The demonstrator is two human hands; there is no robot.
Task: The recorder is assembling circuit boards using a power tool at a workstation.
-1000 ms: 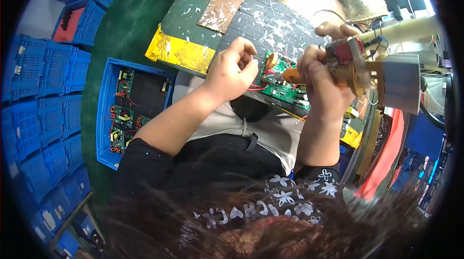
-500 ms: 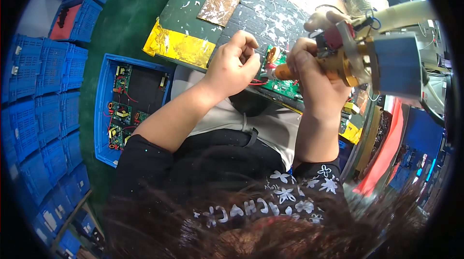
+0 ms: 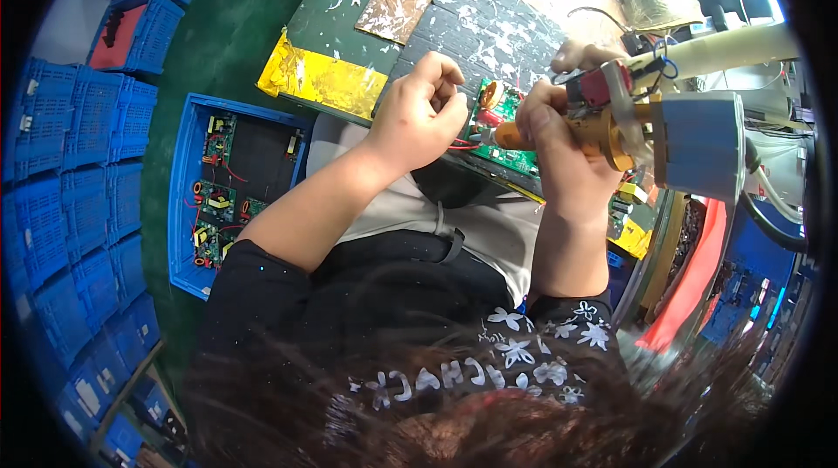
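Observation:
A green circuit board with a copper coil and red wires lies on the dark, paint-flecked work mat. My left hand is curled at the board's left edge, fingers pinched on something small that I cannot make out. My right hand grips an orange-handled powered screwdriver, its tip pointing left onto the board. The tool hangs from a pale arm with a grey-blue housing.
A blue crate holding several circuit boards stands on the green floor at my left. Stacks of blue crates line the far left. A yellow-taped bench edge lies ahead. Red and blue machine parts crowd the right.
Both hands and the board sit slightly higher and further left in view. The screwdriver has swung more level, its tip now on the board.

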